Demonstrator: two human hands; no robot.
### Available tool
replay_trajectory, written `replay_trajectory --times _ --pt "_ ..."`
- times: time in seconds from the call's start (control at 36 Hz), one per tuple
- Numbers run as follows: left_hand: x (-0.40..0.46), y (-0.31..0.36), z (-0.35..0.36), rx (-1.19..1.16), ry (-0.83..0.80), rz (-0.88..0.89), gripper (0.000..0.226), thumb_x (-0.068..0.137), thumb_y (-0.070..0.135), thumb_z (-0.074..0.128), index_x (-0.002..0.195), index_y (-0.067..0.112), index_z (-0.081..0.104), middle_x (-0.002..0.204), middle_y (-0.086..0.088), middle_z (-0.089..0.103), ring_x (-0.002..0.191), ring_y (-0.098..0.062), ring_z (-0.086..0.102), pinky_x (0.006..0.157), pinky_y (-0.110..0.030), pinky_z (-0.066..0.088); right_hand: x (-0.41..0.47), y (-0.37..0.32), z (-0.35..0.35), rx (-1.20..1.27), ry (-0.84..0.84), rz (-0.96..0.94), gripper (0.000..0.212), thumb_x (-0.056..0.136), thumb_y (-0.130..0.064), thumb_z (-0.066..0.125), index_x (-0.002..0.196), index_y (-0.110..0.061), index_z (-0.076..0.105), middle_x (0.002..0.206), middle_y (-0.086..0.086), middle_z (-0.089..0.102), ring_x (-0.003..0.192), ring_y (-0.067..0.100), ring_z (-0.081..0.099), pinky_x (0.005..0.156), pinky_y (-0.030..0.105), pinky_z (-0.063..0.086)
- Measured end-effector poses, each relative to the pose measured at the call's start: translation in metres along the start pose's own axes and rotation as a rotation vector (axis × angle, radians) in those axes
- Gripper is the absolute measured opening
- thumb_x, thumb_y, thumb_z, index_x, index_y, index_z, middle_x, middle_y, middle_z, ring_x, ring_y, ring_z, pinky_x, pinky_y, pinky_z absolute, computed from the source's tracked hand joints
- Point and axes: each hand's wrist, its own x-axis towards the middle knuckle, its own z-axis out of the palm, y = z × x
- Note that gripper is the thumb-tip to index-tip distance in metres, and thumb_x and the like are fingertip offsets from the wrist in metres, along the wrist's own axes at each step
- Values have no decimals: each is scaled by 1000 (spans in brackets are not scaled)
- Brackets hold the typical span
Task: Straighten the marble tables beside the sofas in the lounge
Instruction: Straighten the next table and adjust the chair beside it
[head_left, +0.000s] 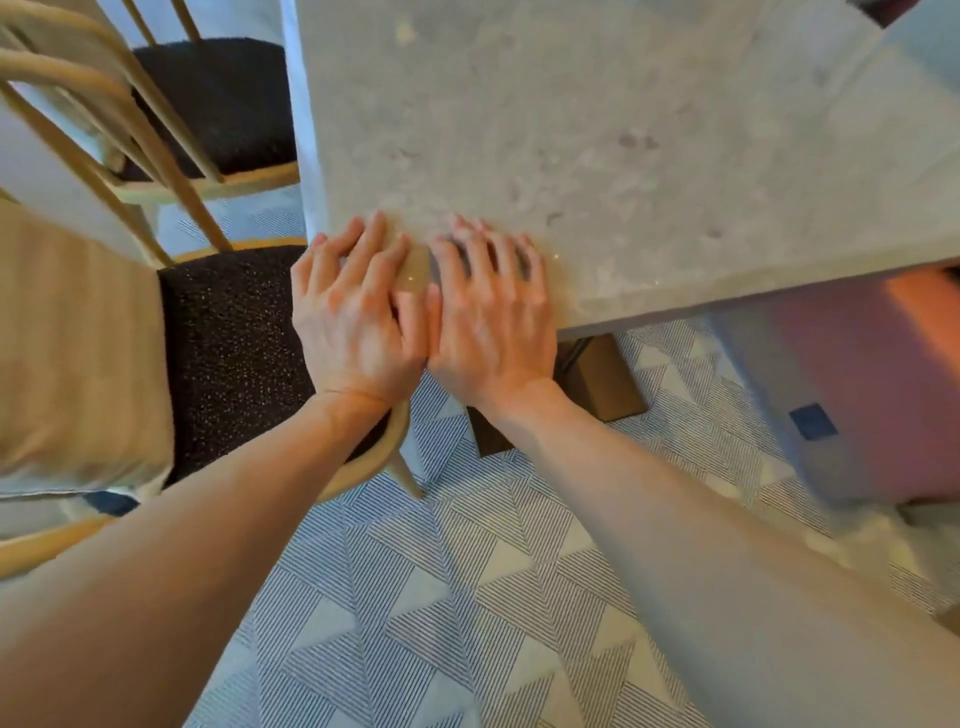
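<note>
Blue and white striped carpet (415, 597) is covering the floor of this room, and a big grey marble worktop (597, 130) is filling the top of the view. Its near corner is pointing toward the person. A person is pressing both hands flat on that corner. The left hand (353, 306) is lying open with its fingers spread, right by the left edge of the corner. The right hand (491, 312) is lying open just beside it, thumbs touching. Neither hand is gripping anything; the palms are only pushing down on the stone.

The worktop is stretching away and to the right from the hands, so most of its weight is lying ahead of them. Both hands are equally near. A wooden chair with a dark speckled seat (234, 353) is standing close on the left, so a push that way looks tight. The brown square base (602, 384) is showing under the corner.
</note>
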Motion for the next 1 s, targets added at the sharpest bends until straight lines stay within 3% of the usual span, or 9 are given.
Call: replay_trajectory --times 0.47,0.61,0.69,0.78,0.83,0.92,1.0 --pt "10 -12 6 -39 -33 -15 50 90 32 37 110 4 73 130 -17 66 126 -36 57 106 -54 38 8 -8 6 -51 10 28 51 97 -34 30 137 -15 55 147 5 53 140 24 44 118 47 27" --pt "18 -12 -24 -64 -373 -53 50 90 32 40 130 8 60 152 -12 46 143 -31 37 118 -46 22 9 -16 -13 -76 -157 64 50 101 -31 29 145 -14 44 157 5 40 149 23 31 123 46 19" --pt "44 -30 -52 -152 -642 28 49 96 35 44 139 12 53 153 -11 45 142 -30 38 112 -43 29 26 -35 -34 -32 -351 188 52 100 -33 39 147 -10 40 160 7 33 151 24 25 123 47 19" --pt "83 -46 -94 -439 -909 -229 39 96 28 55 133 14 57 132 -5 64 123 -24 58 95 -31 43 54 -66 -60 140 -479 419 49 99 -37 47 138 -7 48 147 10 45 138 28 39 113 47 33" --pt "106 -58 -127 -552 -1003 -392 40 95 25 59 134 17 56 129 -3 63 120 -20 58 95 -28 43 69 -93 -80 378 -402 575 42 99 -33 49 132 -9 54 139 8 51 130 27 47 107 43 38" --pt "137 -80 -178 -667 -995 -608 33 96 29 58 129 22 59 124 -3 65 116 -20 60 100 -38 48 86 -136 -111 743 -174 780 34 97 -30 54 125 -13 60 132 6 58 119 20 55 95 30 42" --pt "163 -105 -229 -858 -940 -801 25 100 33 51 120 22 62 116 -3 69 109 -21 65 90 -38 55 95 -173 -134 991 -21 879 24 96 -31 56 114 -19 66 121 0 65 99 3 58 83 21 44"
